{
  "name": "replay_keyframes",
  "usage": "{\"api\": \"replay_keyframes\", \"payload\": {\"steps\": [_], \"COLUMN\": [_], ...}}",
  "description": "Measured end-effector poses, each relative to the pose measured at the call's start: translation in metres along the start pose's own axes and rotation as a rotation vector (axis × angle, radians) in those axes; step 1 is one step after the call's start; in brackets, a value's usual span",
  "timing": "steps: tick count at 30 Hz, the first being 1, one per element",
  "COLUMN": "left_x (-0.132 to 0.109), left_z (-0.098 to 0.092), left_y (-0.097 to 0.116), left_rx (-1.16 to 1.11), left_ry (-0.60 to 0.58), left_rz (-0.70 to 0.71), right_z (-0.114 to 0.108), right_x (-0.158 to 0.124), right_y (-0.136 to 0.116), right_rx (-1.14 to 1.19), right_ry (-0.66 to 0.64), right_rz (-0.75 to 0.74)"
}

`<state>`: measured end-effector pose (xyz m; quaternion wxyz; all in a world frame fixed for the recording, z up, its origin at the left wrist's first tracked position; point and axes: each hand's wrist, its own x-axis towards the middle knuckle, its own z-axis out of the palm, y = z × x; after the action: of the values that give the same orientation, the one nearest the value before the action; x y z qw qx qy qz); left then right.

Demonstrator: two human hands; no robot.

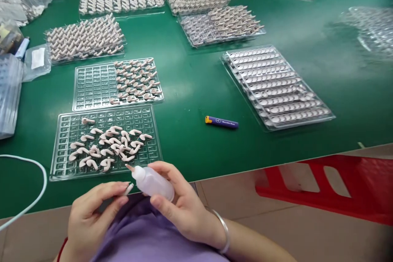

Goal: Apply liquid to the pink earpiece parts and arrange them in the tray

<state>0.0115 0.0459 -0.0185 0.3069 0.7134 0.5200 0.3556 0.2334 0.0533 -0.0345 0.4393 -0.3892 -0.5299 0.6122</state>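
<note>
My left hand (95, 213) pinches a small white earbud part (129, 189) between thumb and fingertips at the table's front edge. My right hand (184, 204) is wrapped round a translucent squeeze bottle (156, 184), tilted so that its thin nozzle (130, 168) points up and left, just above the held part. Just beyond both hands lies a clear compartment tray (61, 163) with a loose heap of white earbud shells (113, 143) on it. Behind it, a second clear tray (92, 86) carries rows of earbud parts (136, 80) on its right half.
A purple lighter (221, 122) lies right of the trays. Farther right is a tray of white round-ended parts (276, 86). More filled trays (86, 37) stand at the back. A white cable (43, 184) curves at left; a red plastic stool (331, 188) stands below the table edge.
</note>
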Motion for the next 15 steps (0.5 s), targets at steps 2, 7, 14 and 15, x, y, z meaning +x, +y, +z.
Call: {"api": "replay_keyframes", "payload": {"steps": [2, 7, 14, 15], "left_x": [-0.003, -0.005, 0.004, 0.003], "left_z": [0.002, 0.003, 0.003, 0.003], "left_y": [0.002, 0.005, -0.006, -0.009], "left_rx": [-0.013, 0.178, 0.488, 0.52], "left_ry": [0.012, 0.03, 0.073, 0.074], "left_rz": [-0.004, 0.103, 0.502, 0.535], "right_z": [0.007, 0.013, -0.002, -0.006], "right_x": [0.003, 0.004, -0.002, -0.003], "right_y": [-0.002, -0.002, 0.005, 0.006], "right_rx": [0.171, 0.287, -0.095, -0.197], "right_ry": [-0.035, -0.047, 0.069, 0.088], "right_rz": [0.062, 0.095, -0.079, -0.141]}}
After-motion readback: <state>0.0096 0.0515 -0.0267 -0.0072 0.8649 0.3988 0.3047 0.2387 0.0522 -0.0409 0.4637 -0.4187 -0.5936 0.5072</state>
